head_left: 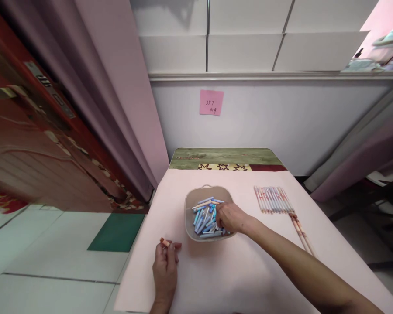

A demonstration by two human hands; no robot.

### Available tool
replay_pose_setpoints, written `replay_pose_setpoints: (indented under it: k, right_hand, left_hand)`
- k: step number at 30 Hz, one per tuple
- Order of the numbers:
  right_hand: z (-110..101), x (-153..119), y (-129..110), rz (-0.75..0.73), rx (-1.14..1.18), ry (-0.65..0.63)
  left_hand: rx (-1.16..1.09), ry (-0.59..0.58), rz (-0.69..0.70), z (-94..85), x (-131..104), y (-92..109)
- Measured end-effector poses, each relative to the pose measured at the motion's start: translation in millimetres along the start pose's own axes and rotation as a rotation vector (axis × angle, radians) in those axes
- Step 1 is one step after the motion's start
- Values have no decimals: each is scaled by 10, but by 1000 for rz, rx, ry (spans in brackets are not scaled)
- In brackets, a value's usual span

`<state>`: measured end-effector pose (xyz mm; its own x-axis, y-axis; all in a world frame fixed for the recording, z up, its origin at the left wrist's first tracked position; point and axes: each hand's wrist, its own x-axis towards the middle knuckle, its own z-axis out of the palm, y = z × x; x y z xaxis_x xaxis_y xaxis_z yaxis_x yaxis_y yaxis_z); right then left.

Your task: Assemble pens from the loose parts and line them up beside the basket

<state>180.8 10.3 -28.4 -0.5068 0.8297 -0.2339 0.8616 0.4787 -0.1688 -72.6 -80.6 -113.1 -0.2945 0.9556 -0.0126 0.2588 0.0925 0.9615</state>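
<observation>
A beige plastic basket (190,226) stands on the pink-covered table, holding several blue, teal and white pens (203,221) and an orange-toned one. My right hand (229,216) reaches into its right side, fingers bent down among the pens; the fingertips are hidden, so what they hold cannot be made out. Left of the basket, near the table's left edge, my left hand (165,264) pinches a small orange-brown pen or cap (164,242). On the right lies a row of pens (273,199) side by side, with two brown-patterned pens (301,233) below its right end.
The table's cover (229,279) reaches back to a green wood-patterned strip (222,155). Behind stands a white wall with a pink note (211,103). A red door (36,131) and purple curtain (81,87) are on the left; dark furniture (376,218) is at the right.
</observation>
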Motion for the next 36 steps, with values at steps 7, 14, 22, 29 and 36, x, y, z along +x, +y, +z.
replay_pose_setpoints:
  k: [7,14,22,29,36]
  right_hand:
    - [-30,268,-194,119,9,97]
    - [119,512,-358,270,-16,71]
    - [152,579,-459,365,32,74]
    - [167,574,-270,362,156,36]
    - [93,424,63,284,309,89]
  left_hand:
    - [-16,0,14,12,-3,25]
    - [-37,6,25,2,-9,-39]
    - [-48,15,18,-6,-3,-12]
    - [-64,10,20,-8,-1,-102]
    - [-11,-16,27,-12,3,-115]
